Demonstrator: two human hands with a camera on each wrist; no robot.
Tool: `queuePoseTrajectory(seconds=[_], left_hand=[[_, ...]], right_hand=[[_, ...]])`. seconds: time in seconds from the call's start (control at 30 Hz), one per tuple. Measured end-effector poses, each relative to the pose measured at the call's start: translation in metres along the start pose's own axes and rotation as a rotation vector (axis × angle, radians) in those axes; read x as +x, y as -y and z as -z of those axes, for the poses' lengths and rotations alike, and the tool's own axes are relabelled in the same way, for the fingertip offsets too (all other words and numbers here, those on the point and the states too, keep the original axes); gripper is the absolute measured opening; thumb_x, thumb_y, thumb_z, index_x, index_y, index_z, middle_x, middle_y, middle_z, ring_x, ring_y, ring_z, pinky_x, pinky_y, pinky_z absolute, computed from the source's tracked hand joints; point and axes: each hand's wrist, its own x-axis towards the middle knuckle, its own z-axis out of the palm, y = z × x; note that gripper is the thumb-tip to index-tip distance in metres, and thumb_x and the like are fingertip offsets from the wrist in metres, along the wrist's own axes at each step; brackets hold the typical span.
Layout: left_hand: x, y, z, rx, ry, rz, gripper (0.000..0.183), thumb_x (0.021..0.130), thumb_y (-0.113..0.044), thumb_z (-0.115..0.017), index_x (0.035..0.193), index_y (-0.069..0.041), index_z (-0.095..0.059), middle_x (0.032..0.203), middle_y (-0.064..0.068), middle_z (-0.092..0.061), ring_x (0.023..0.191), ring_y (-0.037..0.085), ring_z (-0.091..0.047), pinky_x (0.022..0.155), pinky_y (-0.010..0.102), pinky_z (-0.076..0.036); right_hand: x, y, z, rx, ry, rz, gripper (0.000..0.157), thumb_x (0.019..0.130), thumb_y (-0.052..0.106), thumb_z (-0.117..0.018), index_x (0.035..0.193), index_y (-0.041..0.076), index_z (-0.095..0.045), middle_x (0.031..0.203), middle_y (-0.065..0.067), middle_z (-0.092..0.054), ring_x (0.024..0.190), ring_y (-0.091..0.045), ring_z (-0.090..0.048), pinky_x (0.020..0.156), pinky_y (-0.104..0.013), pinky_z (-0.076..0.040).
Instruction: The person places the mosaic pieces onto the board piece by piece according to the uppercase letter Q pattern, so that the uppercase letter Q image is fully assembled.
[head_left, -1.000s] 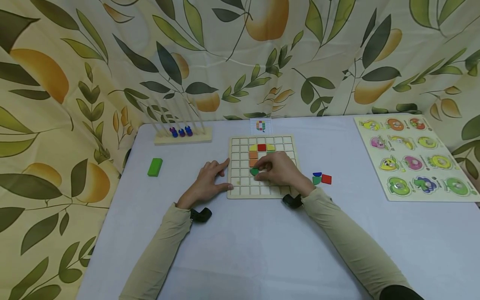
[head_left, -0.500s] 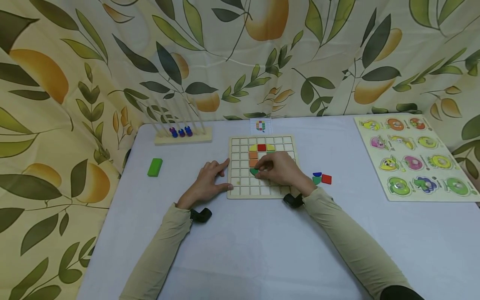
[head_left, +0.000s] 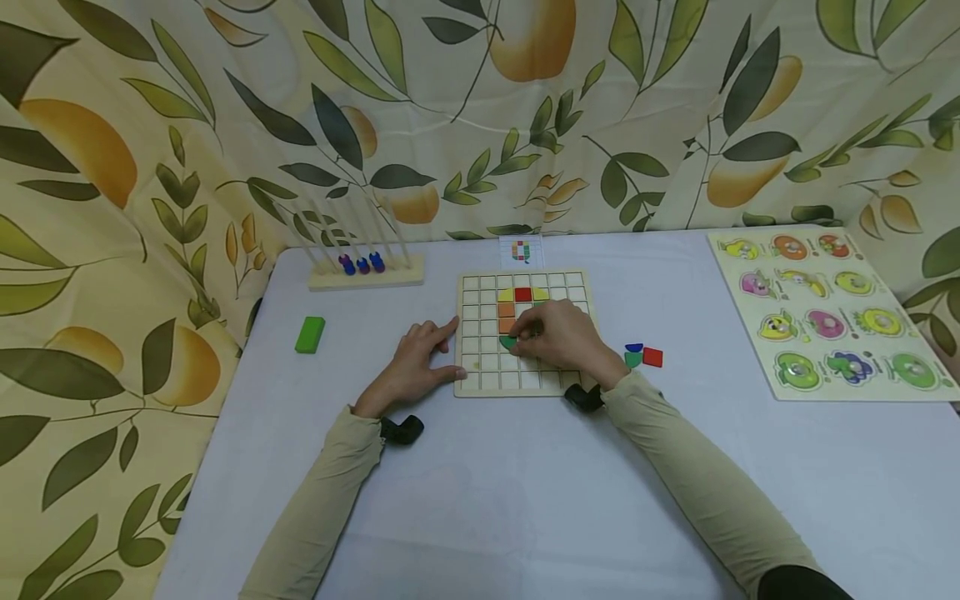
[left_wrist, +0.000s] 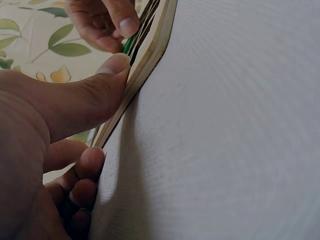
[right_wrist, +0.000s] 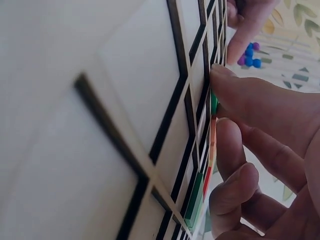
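Note:
My right hand [head_left: 558, 335] is over the wooden grid board [head_left: 480, 385], its thumb and fingers pinching a green piece with a curved edge [head_left: 507, 342] at a cell below the orange squares [head_left: 507, 317]. The right wrist view shows a sliver of this green piece [right_wrist: 214, 103] by the thumb tip. My left hand [head_left: 414, 367] touches the board's left edge with thumb and index finger spread apart. In the left wrist view, the left thumb [left_wrist: 90, 97] lies against the board's wooden side. A red square [head_left: 522, 294] between yellow pieces sits in an upper row; my right hand hides cells beneath it.
Loose blue, green and red pieces [head_left: 652, 357] lie right of the board. A small pattern card [head_left: 521, 251] stands behind it. Left are a green block [head_left: 309, 334] and a peg stand with beads [head_left: 367, 279]. A fruit puzzle board [head_left: 832, 317] occupies the right.
Hardly anything differs: my right hand stays at the same cell with the green piece, shifting only very slightly. My left hand has not moved.

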Motion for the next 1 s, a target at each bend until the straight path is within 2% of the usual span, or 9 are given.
queuePoseTrajectory(seconds=[0.23, 0.47, 0.77, 1.0], left_hand=[[0.001, 0.001, -0.001, -0.001, 0.001, -0.005, 0.089, 0.092, -0.026, -0.085, 0.164, -0.005, -0.036, 0.102, 0.005, -0.051, 0.094, 0.02, -0.034, 0.09, 0.037, -0.024], [0.002, 0.0, -0.002, -0.002, 0.003, -0.001, 0.09, 0.092, -0.027, -0.085, 0.165, -0.007, -0.036, 0.103, 0.005, -0.051, 0.094, 0.02, -0.035, 0.09, 0.038, -0.024], [0.0, -0.001, 0.0, 0.005, 0.012, 0.029, 0.09, 0.093, -0.028, -0.084, 0.165, -0.008, -0.035, 0.104, 0.004, -0.051, 0.093, 0.019, -0.034, 0.088, 0.037, -0.025], [0.0, 0.001, -0.002, -0.005, 0.003, 0.017, 0.089, 0.093, -0.027, -0.084, 0.165, -0.007, -0.036, 0.103, 0.005, -0.052, 0.094, 0.02, -0.034, 0.09, 0.037, -0.024]], right_hand=[[-0.003, -0.008, 0.004, 0.027, -0.006, 0.009, 0.019, 0.085, 0.025, -0.091, 0.099, 0.015, -0.084, 0.085, 0.005, -0.073, 0.087, -0.017, -0.063, 0.076, -0.035, -0.047], [-0.016, -0.027, 0.026, 0.058, -0.035, -0.034, 0.018, 0.086, 0.024, -0.09, 0.1, 0.014, -0.084, 0.086, 0.002, -0.073, 0.074, -0.017, -0.06, 0.067, -0.032, -0.046], [-0.05, -0.066, 0.063, 0.04, -0.062, -0.138, 0.023, 0.091, 0.022, -0.085, 0.109, 0.009, -0.082, 0.095, -0.005, -0.073, 0.079, -0.018, -0.064, 0.067, -0.03, -0.048], [-0.079, -0.086, 0.076, -0.002, -0.074, -0.201, 0.029, 0.092, 0.026, -0.085, 0.114, 0.008, -0.081, 0.099, -0.006, -0.075, 0.084, -0.02, -0.062, 0.068, -0.028, -0.047]])
